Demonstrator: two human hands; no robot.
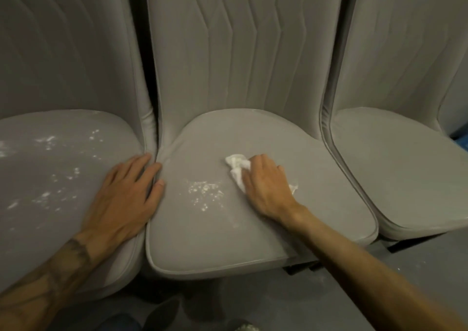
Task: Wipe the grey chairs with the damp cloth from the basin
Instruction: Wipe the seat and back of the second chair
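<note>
I see the right hand clutching the crumpled white cloth against the middle chair seat, white specks just left of that grip, while the left hand rests flat, fingers straight, on the left chair.

You are viewing a dim, flat-lit scene with soft, low-contrast shadows. The white cloth is overexposing slightly, losing fold detail. Wide-angle distortion is bowing the left chair back and right chair back noticeably. The floor along the bottom edge is rendering dark and blurred.
</note>
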